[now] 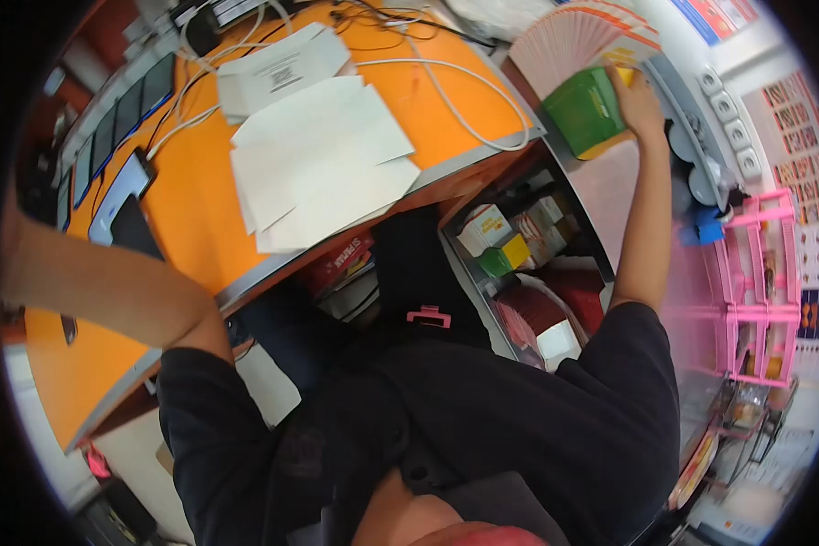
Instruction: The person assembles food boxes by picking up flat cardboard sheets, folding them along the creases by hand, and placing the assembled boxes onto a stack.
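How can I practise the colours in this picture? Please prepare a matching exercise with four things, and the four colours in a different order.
Things:
1. Desk top
2. Pack touched by the right hand
3. Plastic rack at the far right of the view
4. The person's shirt

Colours:
A. Pink
B. Black
C. Orange
D. Mostly green

Right pairs: 1-C, 2-D, 3-A, 4-B

The green pack (584, 111) at the right hand (640, 102) looks smooth. The paper sheets (318, 164) left of it look matt.
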`<action>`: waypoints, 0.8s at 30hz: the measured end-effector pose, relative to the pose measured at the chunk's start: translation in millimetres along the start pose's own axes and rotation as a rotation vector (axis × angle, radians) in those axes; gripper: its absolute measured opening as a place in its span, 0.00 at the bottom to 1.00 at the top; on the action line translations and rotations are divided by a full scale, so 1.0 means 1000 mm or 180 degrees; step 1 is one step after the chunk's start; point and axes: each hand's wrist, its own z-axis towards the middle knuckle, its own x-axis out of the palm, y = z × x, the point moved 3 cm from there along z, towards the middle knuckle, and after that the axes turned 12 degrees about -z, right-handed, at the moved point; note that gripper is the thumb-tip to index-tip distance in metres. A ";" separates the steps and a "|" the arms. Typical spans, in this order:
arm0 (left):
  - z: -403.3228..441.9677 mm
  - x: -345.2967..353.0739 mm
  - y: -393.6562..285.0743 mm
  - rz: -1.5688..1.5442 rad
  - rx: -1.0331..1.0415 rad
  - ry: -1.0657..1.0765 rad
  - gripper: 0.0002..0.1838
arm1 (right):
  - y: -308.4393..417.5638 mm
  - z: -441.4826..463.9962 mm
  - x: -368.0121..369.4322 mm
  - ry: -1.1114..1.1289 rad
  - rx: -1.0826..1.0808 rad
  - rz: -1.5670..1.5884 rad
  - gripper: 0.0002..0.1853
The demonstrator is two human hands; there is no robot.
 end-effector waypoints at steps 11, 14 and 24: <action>-0.056 0.006 -0.027 0.3799 -0.1752 0.0256 0.17 | 0.059 -0.109 -0.065 -0.3141 -0.0521 0.1548 0.13; -0.117 0.049 0.031 0.3137 -0.2348 -0.0715 0.17 | 0.124 -0.148 -0.048 -0.0791 -0.1093 0.3522 0.12; -0.231 0.069 0.096 0.4199 -0.2991 -0.0723 0.36 | 0.234 -0.215 -0.028 0.0053 -0.2048 0.2216 0.36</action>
